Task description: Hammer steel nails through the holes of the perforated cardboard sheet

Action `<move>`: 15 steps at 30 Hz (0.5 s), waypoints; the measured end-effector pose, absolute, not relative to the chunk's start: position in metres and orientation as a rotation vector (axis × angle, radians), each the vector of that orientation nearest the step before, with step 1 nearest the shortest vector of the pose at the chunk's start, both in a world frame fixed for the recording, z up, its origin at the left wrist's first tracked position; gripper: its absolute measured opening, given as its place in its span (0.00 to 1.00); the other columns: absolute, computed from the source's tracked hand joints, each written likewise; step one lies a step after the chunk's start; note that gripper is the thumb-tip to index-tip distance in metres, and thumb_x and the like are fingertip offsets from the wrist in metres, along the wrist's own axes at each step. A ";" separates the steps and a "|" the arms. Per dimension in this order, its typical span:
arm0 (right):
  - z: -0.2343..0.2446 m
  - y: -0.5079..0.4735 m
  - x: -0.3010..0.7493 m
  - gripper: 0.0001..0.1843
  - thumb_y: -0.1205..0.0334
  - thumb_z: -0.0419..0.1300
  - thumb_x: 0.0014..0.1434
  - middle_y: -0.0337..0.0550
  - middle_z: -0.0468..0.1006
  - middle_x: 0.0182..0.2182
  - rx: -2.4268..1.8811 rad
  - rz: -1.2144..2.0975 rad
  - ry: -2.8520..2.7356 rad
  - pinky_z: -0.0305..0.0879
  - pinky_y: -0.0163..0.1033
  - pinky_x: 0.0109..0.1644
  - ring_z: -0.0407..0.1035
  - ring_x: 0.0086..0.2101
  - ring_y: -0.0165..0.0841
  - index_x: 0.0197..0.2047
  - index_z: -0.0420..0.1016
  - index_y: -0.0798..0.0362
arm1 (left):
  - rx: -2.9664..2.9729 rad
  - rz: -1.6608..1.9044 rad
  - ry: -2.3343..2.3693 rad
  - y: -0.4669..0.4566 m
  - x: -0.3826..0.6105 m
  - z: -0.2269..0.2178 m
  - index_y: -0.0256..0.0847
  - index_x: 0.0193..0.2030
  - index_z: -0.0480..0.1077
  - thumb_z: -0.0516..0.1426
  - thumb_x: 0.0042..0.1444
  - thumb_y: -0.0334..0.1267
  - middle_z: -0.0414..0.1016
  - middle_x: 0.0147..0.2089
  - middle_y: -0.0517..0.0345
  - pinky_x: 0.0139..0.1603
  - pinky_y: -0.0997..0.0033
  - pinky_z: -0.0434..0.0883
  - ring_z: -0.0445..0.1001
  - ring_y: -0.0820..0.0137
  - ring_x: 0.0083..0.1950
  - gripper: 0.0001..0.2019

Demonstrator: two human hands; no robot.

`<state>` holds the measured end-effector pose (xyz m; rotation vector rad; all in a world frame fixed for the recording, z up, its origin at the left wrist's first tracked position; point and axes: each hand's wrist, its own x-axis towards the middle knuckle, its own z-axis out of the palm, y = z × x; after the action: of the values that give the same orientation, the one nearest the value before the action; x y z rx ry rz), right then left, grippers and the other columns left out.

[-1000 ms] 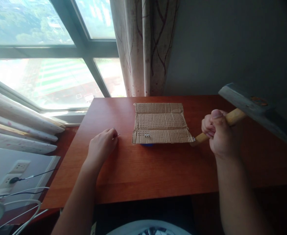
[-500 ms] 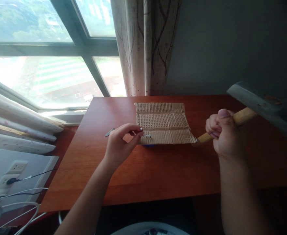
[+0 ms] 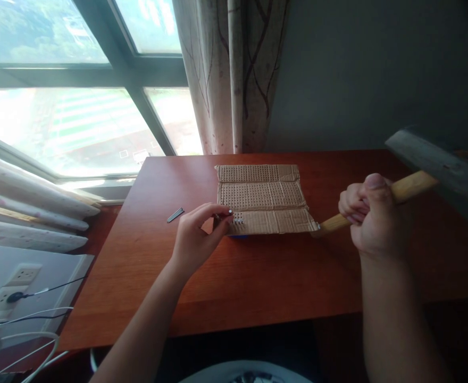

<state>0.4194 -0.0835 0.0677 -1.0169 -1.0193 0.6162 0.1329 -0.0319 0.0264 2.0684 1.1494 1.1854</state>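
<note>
Thumb and forefinger of my left hand (image 3: 200,229) pinch a nail (image 3: 230,212), its round head showing above the fingertips at the near left part of a cardboard sheet (image 3: 266,196). Rows of small holes cover most of the cardboard. Several nails (image 3: 239,222) stand in it just right of my fingers. My right hand (image 3: 372,213) is wrapped round the wooden handle of a hammer (image 3: 413,186), raised over the right side of the table. Its grey head (image 3: 437,159) is blurred. Left of my left hand lies a small bunch of nails (image 3: 175,215).
The cardboard lies on a reddish-brown wooden table (image 3: 282,282), with a bit of something blue (image 3: 240,236) under its near edge. Behind stand a curtain (image 3: 218,80) and a window (image 3: 82,127). Cables (image 3: 26,314) and a wall socket (image 3: 24,274) are at left.
The hammer in my right hand has moved slightly right, and its head is more blurred. My left hand keeps its pinch by the cardboard. The whole view has shifted a little.
</note>
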 end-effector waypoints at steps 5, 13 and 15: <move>0.069 -0.082 0.417 0.29 0.52 0.64 0.62 0.30 0.48 0.13 -1.006 0.607 -1.024 0.35 0.38 0.17 0.44 0.13 0.23 0.17 0.53 0.50 | 2.083 1.206 1.129 -0.031 0.133 0.026 0.39 0.37 0.76 0.62 0.57 0.31 0.80 0.33 0.60 0.37 0.76 0.73 0.76 0.74 0.33 0.02; 0.067 -0.082 0.420 0.30 0.49 0.64 0.61 0.29 0.48 0.13 -0.989 0.617 -1.029 0.34 0.38 0.17 0.43 0.13 0.23 0.17 0.53 0.50 | 2.101 1.237 1.112 -0.031 0.133 0.026 0.39 0.36 0.76 0.62 0.56 0.30 0.80 0.32 0.61 0.36 0.78 0.73 0.76 0.75 0.32 0.02; 0.067 -0.082 0.420 0.30 0.49 0.65 0.61 0.30 0.48 0.12 -0.991 0.615 -1.030 0.34 0.38 0.17 0.43 0.13 0.23 0.17 0.53 0.49 | 2.101 1.242 1.107 -0.031 0.133 0.025 0.39 0.37 0.77 0.62 0.56 0.30 0.80 0.33 0.61 0.36 0.77 0.73 0.76 0.75 0.32 0.03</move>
<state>0.4199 -0.0823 0.0669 -0.9912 -1.0302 0.6153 0.1326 -0.0313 0.0252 2.1011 1.1071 1.2419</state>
